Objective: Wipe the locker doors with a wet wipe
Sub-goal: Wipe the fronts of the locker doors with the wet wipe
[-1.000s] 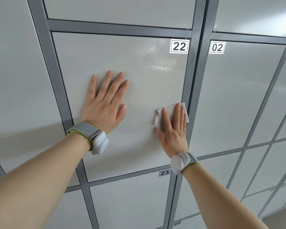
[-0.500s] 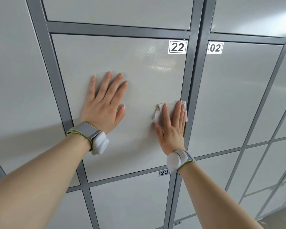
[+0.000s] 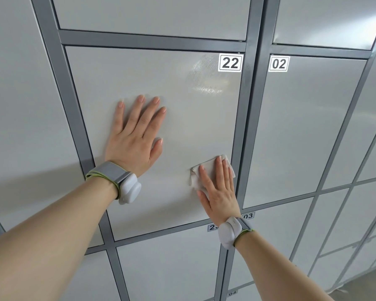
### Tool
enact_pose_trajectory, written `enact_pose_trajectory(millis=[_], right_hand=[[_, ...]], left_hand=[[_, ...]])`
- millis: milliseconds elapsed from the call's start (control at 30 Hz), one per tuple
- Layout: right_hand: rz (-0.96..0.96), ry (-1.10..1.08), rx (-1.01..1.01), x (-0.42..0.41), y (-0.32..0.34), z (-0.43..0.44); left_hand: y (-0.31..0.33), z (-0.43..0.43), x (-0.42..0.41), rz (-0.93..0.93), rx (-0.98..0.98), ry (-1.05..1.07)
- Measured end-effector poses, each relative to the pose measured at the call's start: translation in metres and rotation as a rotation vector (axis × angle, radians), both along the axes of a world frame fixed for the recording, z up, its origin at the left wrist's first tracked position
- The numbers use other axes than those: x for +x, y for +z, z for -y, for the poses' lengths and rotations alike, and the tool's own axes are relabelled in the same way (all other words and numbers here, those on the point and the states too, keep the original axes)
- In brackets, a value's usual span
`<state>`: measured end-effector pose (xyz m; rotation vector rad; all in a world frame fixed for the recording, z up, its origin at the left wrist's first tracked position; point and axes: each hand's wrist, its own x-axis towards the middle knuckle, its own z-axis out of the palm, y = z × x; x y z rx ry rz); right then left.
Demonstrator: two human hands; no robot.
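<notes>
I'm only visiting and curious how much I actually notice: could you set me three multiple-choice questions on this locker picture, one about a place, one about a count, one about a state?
1. Where is the wet wipe?
A. On the door numbered 02
B. On door 22, low, near its right edge
C. On the floor

2. How many wrists carry a white device on a band?
A. None
B. One
C. Two

3. How is the left hand placed?
A. Clenched in a fist
B. Flat on door 22, fingers straight
C. Gripping a handle

Answers:
1 B: the right hand presses the wipe on door 22, close to the grey frame bar.
2 C: the left wrist device and the right wrist device both show.
3 B: its straight, spread fingers lie on the door panel.
</notes>
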<state>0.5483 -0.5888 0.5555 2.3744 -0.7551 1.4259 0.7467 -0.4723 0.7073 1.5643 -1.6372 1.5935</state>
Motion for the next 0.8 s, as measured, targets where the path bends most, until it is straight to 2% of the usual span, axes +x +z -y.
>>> enact_pose_trajectory(millis=[233, 467, 600, 800], right_hand=[[0.0, -0.051, 0.042, -0.013, -0.002, 0.005], [0.123, -0.023, 0.214, -0.004, 0.044, -0.001], [0.148, -0.028, 0.192, 0.007, 0.06, -0.008], [0.068, -0.014, 0.135, 0.011, 0.042, -0.008]], left_hand=[[0.001, -0.001, 0.0, -0.003, 0.007, 0.006], [0.001, -0.001, -0.001, -0.006, 0.017, 0.01], [0.001, -0.002, -0.001, -0.004, 0.024, 0.008], [0.003, -0.004, 0.001, 0.011, 0.052, 0.001]])
